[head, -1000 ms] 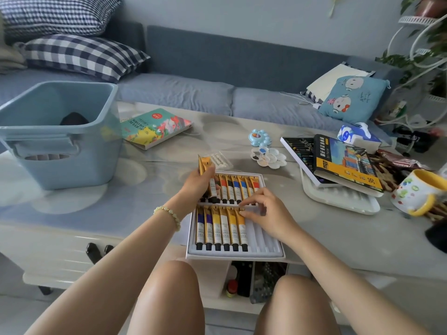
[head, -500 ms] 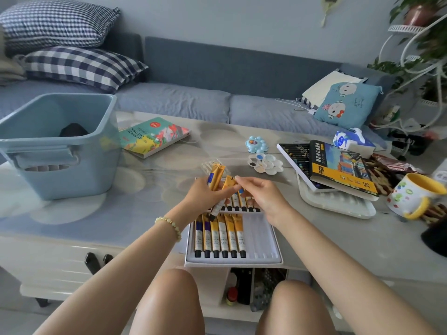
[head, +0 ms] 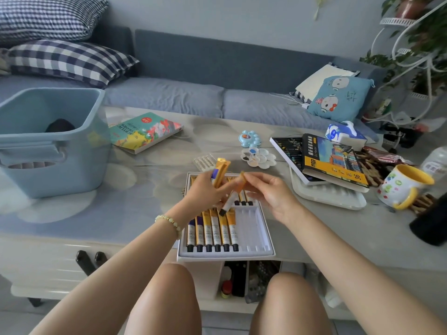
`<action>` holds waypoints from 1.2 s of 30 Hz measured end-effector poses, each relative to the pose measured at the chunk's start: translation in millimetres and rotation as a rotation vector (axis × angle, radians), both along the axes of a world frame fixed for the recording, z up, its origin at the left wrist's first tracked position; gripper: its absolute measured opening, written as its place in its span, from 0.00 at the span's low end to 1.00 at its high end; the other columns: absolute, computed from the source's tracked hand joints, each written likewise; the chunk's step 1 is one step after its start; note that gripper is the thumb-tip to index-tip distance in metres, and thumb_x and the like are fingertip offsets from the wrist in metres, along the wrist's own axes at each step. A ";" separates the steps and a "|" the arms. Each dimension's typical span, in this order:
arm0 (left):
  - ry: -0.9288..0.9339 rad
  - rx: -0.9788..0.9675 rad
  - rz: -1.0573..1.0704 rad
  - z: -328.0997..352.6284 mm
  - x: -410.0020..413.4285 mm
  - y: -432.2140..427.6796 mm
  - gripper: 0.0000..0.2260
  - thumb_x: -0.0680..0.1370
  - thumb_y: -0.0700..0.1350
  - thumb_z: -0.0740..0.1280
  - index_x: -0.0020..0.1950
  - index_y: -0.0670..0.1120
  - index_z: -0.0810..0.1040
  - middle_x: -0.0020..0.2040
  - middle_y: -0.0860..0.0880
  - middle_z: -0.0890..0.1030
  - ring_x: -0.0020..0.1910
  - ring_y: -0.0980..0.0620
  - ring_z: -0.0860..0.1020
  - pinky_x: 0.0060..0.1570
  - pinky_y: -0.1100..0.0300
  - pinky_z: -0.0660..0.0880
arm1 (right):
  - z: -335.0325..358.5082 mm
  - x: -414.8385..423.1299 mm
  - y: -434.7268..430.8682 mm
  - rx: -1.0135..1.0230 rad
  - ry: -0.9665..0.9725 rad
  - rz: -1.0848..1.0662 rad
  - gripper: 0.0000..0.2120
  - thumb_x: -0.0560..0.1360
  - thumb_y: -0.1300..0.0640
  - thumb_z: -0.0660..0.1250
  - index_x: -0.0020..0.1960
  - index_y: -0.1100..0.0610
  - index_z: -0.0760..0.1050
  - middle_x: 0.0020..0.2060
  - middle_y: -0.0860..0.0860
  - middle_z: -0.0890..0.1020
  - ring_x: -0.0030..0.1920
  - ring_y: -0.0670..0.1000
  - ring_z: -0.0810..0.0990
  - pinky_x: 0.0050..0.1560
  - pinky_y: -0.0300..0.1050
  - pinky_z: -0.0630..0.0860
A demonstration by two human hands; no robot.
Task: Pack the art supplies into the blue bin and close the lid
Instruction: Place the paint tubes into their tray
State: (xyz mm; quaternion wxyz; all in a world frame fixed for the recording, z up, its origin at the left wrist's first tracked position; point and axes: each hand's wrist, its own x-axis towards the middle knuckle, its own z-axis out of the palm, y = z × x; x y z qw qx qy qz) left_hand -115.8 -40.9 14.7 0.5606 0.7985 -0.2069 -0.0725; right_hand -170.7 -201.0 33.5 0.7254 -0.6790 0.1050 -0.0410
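Note:
A white tray of paint tubes (head: 262, 247) lies at the table's near edge, with several gold tubes in its front row and empty slots on the right. My left hand (head: 205, 192) holds a few paint tubes (head: 221, 171) above the tray's back row. My right hand (head: 268, 192) pinches the flat end of an orange paint tube (head: 233, 195) that hangs tilted over the tray. The open blue bin (head: 55, 146) stands at the far left with a dark item inside. No lid is visible.
A colourful book (head: 145, 131) lies beside the bin. Two flower-shaped palettes (head: 257, 157) sit behind the tray. At the right are an oil pastel box (head: 329, 160) on a white palette tray (head: 331, 197), a yellow-rimmed mug (head: 404, 186) and a dark object (head: 430, 226).
My right hand rose from the front row to the back of the tray and took an orange tube by its end. My left hand lifted slightly with its tubes.

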 end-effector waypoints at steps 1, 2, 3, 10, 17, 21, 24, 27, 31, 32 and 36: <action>0.038 -0.056 0.054 -1.3 2.1 2.9 0.19 0.72 0.58 0.69 0.45 0.41 0.77 0.36 0.48 0.82 0.31 0.55 0.80 0.32 0.64 0.79 | -2.6 -0.8 -4.1 0.024 -0.019 -0.044 0.03 0.75 0.59 0.67 0.47 0.55 0.80 0.38 0.49 0.85 0.40 0.44 0.83 0.38 0.34 0.77; 0.063 -0.094 0.108 -2.6 3.8 6.5 0.19 0.72 0.58 0.68 0.47 0.41 0.77 0.38 0.47 0.82 0.33 0.54 0.81 0.33 0.64 0.79 | -5.7 -2.5 -8.2 0.021 -0.030 -0.073 0.03 0.75 0.60 0.67 0.47 0.55 0.80 0.38 0.49 0.85 0.39 0.45 0.83 0.37 0.34 0.77; 0.076 -0.111 0.150 -5.1 6.1 10.4 0.18 0.73 0.58 0.68 0.47 0.42 0.77 0.39 0.47 0.82 0.34 0.53 0.81 0.33 0.64 0.79 | -9.2 -5.0 -11.9 -0.002 -0.033 -0.083 0.03 0.75 0.60 0.68 0.47 0.56 0.80 0.38 0.50 0.85 0.39 0.45 0.83 0.37 0.34 0.78; 0.156 -0.157 0.239 -15.7 9.6 17.5 0.16 0.74 0.58 0.67 0.43 0.44 0.76 0.35 0.47 0.80 0.31 0.53 0.79 0.35 0.62 0.79 | -28.8 -17.1 -20.0 -0.214 -0.027 0.032 0.03 0.73 0.63 0.69 0.47 0.59 0.80 0.38 0.52 0.85 0.35 0.45 0.83 0.35 0.35 0.78; 0.266 -0.214 0.280 -19.7 18.3 17.0 0.20 0.80 0.58 0.56 0.36 0.46 0.69 0.25 0.52 0.72 0.21 0.57 0.71 0.26 0.66 0.71 | -38.0 -10.9 -20.5 -0.513 -0.036 0.112 0.03 0.71 0.58 0.72 0.44 0.56 0.82 0.38 0.49 0.83 0.36 0.44 0.77 0.32 0.34 0.72; 0.314 -0.281 0.241 -23.6 22.7 21.4 0.16 0.82 0.55 0.55 0.46 0.44 0.69 0.28 0.53 0.73 0.20 0.59 0.72 0.22 0.67 0.69 | -42.1 -5.6 -18.0 -0.766 -0.102 0.152 0.02 0.70 0.56 0.74 0.41 0.53 0.82 0.39 0.47 0.81 0.36 0.42 0.74 0.38 0.30 0.71; 0.318 -0.285 0.240 -24.2 22.8 23.6 0.16 0.82 0.54 0.56 0.53 0.41 0.70 0.30 0.52 0.74 0.22 0.59 0.73 0.24 0.67 0.71 | -43.4 -5.8 -16.0 -0.841 -0.127 0.180 0.03 0.70 0.58 0.74 0.43 0.55 0.83 0.39 0.47 0.81 0.37 0.44 0.74 0.37 0.30 0.70; 0.300 -0.281 0.232 -20.3 19.6 24.3 0.14 0.81 0.53 0.57 0.55 0.42 0.71 0.35 0.50 0.78 0.29 0.56 0.76 0.28 0.64 0.76 | -42.6 -6.7 -15.1 -0.852 -0.118 0.166 0.03 0.70 0.58 0.74 0.43 0.54 0.82 0.37 0.47 0.81 0.37 0.44 0.75 0.36 0.29 0.70; 0.263 -0.306 0.170 -13.8 11.8 23.4 0.11 0.80 0.52 0.61 0.55 0.44 0.72 0.44 0.45 0.79 0.37 0.52 0.79 0.41 0.60 0.80 | -36.3 -3.4 -12.0 -0.742 -0.107 0.109 0.03 0.71 0.57 0.73 0.44 0.52 0.80 0.37 0.47 0.80 0.35 0.44 0.74 0.37 0.34 0.72; 0.258 -0.287 0.139 -11.9 8.9 21.6 0.12 0.80 0.52 0.62 0.55 0.44 0.73 0.45 0.45 0.80 0.39 0.52 0.80 0.42 0.59 0.81 | -32.4 -2.4 -9.8 -0.644 -0.104 0.077 0.02 0.72 0.56 0.72 0.45 0.52 0.80 0.37 0.48 0.80 0.34 0.44 0.75 0.36 0.35 0.73; 0.293 -0.278 -0.016 -2.2 -2.6 8.8 0.10 0.79 0.49 0.64 0.55 0.44 0.74 0.43 0.47 0.80 0.37 0.55 0.81 0.39 0.62 0.81 | -16.0 2.6 3.5 -0.250 -0.034 -0.005 0.08 0.76 0.52 0.67 0.50 0.54 0.81 0.35 0.51 0.79 0.32 0.45 0.74 0.28 0.35 0.69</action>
